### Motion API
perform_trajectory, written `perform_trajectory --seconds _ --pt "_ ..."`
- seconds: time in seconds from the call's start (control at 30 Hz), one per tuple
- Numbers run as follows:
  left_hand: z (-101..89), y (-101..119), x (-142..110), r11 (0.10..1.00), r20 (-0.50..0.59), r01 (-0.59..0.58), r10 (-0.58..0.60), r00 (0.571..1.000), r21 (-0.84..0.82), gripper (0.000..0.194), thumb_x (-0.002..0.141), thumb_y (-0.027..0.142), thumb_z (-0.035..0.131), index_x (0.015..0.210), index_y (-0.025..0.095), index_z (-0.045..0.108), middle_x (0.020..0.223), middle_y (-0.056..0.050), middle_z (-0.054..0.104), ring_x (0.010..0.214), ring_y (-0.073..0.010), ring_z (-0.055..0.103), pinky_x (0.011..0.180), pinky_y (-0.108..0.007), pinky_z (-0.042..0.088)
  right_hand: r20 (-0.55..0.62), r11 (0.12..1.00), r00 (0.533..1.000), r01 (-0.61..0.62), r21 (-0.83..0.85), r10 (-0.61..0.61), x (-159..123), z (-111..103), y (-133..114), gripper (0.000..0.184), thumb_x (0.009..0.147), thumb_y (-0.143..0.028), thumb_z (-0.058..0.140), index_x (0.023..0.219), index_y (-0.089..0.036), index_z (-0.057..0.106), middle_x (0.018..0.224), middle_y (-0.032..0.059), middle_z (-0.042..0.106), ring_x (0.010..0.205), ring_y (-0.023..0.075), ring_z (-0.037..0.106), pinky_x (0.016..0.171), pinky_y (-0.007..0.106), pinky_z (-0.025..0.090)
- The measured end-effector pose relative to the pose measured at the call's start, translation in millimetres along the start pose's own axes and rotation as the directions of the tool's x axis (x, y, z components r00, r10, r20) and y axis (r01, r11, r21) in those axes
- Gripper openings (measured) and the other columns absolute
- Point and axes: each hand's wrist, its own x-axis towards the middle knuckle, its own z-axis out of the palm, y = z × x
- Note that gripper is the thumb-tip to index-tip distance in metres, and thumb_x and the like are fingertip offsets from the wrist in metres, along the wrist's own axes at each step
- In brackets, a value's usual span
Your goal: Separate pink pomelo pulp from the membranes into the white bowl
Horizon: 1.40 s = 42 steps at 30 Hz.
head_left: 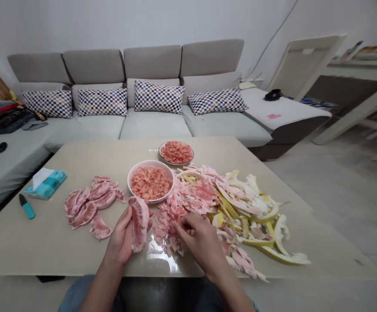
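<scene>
A pink pomelo segment [140, 225], its membrane partly opened, stands upright in my left hand [122, 238], fingers wrapped around it. My right hand [197, 238] is over the near edge of the peel pile, its thumb and fingers pinched together; whether a scrap is between them is hidden. Just beyond my left hand is a white bowl [129, 187] filled with peeled pink pulp. Several pomelo segments [93, 199] in their membranes lie in a heap to the left. Pink membranes and yellow-white pomelo peel [250, 216] spread across the right of the table.
Behind the bowl sits a dark-rimmed plate [192, 158] of pulp. At the left of the glossy table [87, 149] are a blue tissue pack [50, 184] and a small knife with a turquoise handle [27, 208]. A sofa [155, 123] with checkered cushions stands behind.
</scene>
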Motion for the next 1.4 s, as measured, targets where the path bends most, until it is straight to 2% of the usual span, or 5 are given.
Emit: perform_trajectory --seconds 0.23,0.63,1.13,1.27,1.4 --pt "-4.1 3.6 3.6 0.992 -0.014 0.053 -0.055 0.998 -0.116 0.031 0.096 0.027 0.04 0.119 0.021 0.06 0.116 -0.008 0.068 0.104 -0.0219 0.066 0.089 -0.04 0.054 0.187 0.984 0.981 0.012 0.176 -0.046 -8.5 21.6 -16.9 0.016 0.089 -0.021 0.054 0.085 -0.021 0.07 0.079 0.0038 0.07 0.072 0.0179 0.065 0.063 0.027 0.05" --pt "6.1 -17.8 -1.0 0.967 -0.076 -0.223 0.233 0.969 0.123 0.031 0.08 0.032 0.068 0.107 0.019 0.062 0.1 -0.006 0.073 0.096 -0.0231 0.069 0.088 -0.038 0.053 0.102 0.958 0.994 0.006 0.285 -0.037 -13.8 43.6 -41.3 0.018 0.083 -0.012 0.057 0.08 -0.02 0.073 0.07 0.0026 0.07 0.062 0.0143 0.063 0.061 0.022 0.046" --pt "4.5 -10.4 -0.9 0.981 -0.075 -0.167 0.16 0.984 -0.096 0.028 0.092 0.02 0.051 0.118 0.023 0.061 0.116 -0.007 0.069 0.093 -0.0199 0.07 0.089 -0.038 0.055 0.196 0.816 0.946 -0.322 0.48 0.258 -8.6 40.3 -41.7 0.01 0.072 -0.017 0.056 0.069 -0.015 0.065 0.055 -0.0003 0.061 0.046 0.0104 0.054 0.044 0.018 0.041" --pt "-0.8 -0.4 0.4 0.973 -0.085 -0.095 0.078 0.993 -0.208 0.036 0.098 0.021 0.035 0.127 0.022 0.057 0.102 -0.007 0.074 0.088 -0.0167 0.071 0.089 -0.035 0.055 0.013 0.902 0.973 -0.218 0.374 0.23 -3.4 24.4 -22.8 0.013 0.076 -0.019 0.054 0.077 -0.017 0.067 0.068 0.0032 0.067 0.056 0.0142 0.06 0.053 0.023 0.048" --pt "-1.7 1.8 1.1 0.962 -0.067 -0.041 0.024 0.997 -0.268 0.037 0.099 0.023 0.033 0.126 0.019 0.057 0.097 -0.007 0.074 0.08 -0.014 0.071 0.087 -0.033 0.055 -0.097 0.998 0.993 -0.063 0.013 0.064 -1.6 13.9 2.7 0.02 0.082 -0.019 0.053 0.087 -0.019 0.072 0.097 0.0109 0.069 0.088 0.0242 0.064 0.079 0.038 0.051"
